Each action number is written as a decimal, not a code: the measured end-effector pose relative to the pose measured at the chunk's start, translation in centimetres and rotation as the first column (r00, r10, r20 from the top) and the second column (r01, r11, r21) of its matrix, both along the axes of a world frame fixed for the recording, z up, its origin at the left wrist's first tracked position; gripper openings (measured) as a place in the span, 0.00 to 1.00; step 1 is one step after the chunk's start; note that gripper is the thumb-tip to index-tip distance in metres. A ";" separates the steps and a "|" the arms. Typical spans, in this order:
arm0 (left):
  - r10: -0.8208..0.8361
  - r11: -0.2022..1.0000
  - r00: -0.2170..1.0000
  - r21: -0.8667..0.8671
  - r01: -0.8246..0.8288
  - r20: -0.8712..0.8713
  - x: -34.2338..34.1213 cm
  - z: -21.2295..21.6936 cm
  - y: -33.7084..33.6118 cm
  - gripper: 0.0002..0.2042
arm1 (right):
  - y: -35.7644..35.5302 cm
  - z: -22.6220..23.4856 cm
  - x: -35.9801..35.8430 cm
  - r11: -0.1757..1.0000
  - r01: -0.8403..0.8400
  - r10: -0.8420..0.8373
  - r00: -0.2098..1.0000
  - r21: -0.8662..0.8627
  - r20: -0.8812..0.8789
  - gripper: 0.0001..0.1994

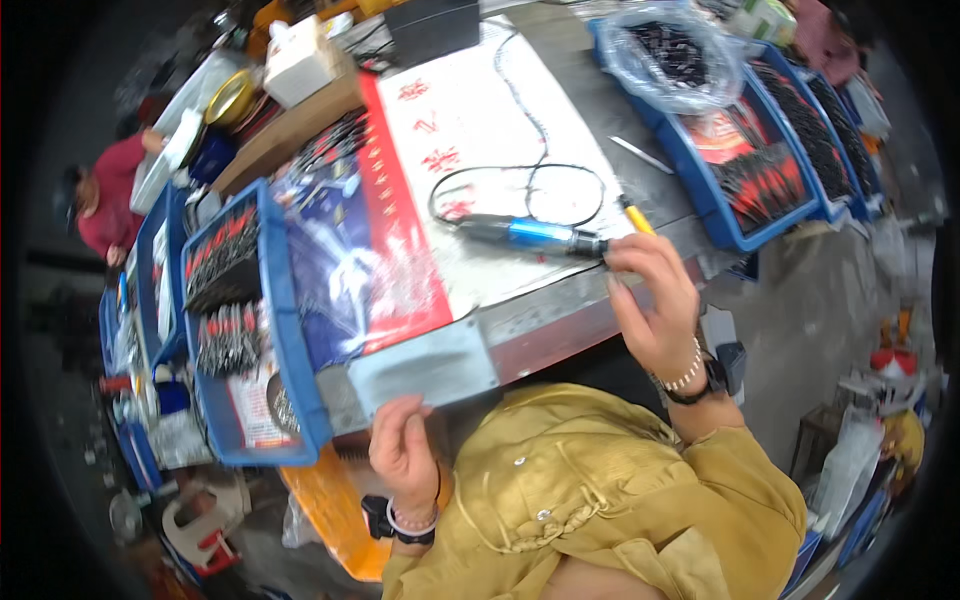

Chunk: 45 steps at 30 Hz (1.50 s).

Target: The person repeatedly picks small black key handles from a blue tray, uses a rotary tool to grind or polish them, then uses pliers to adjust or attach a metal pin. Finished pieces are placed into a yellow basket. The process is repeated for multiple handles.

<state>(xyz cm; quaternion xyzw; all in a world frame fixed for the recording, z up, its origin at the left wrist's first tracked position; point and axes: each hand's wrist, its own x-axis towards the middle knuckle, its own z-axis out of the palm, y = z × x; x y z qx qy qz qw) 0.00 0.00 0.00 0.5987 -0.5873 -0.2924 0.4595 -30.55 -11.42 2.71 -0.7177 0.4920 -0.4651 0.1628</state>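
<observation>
**Your right hand [655, 300] reaches the end of a black-and-blue cylindrical corded tool [540, 234]**

Your right thumb and fingers are parted at the tool's dark end; you cannot tell here whether they touch it. The tool lies left of that hand, on a white paper sheet with red characters [480, 130]. Just beyond your right fingers is a slim yellow-and-black tool [636, 214]. Your left hand [404, 455] is half open, fingers loosely bent, near a flat grey metal plate [425, 362]. Left of it stands a long blue plastic bin [318, 425].
</observation>
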 end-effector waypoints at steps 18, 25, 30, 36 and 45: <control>0.014 0.999 0.998 -0.030 -0.016 -0.055 -1.2 1.7 -4.5 0.07 | -8.5 -7.1 -7.4 0.917 0.398 -0.362 0.815 -0.016 -0.452 0.08; -0.002 1.000 0.987 0.024 0.006 -0.162 -0.6 2.7 -6.6 0.08 | -4.3 -2.9 -1.6 0.989 -0.060 0.097 0.956 0.139 -0.277 0.14; 0.117 0.978 0.916 0.203 -0.041 -0.383 1.0 3.4 -11.3 0.09 | -4.8 -3.2 2.9 0.982 -0.132 0.182 0.855 0.136 -0.486 0.25; 0.115 0.990 0.940 0.116 -0.082 -0.321 3.8 0.2 -22.0 0.10 | -7.2 -5.0 3.7 0.982 -0.081 0.166 0.806 0.173 -0.569 0.29; 0.256 0.958 0.865 -0.235 -0.166 0.432 8.2 -7.0 -36.4 0.11 | -5.9 -1.9 0.5 0.886 -0.253 0.311 0.946 0.388 -0.093 0.31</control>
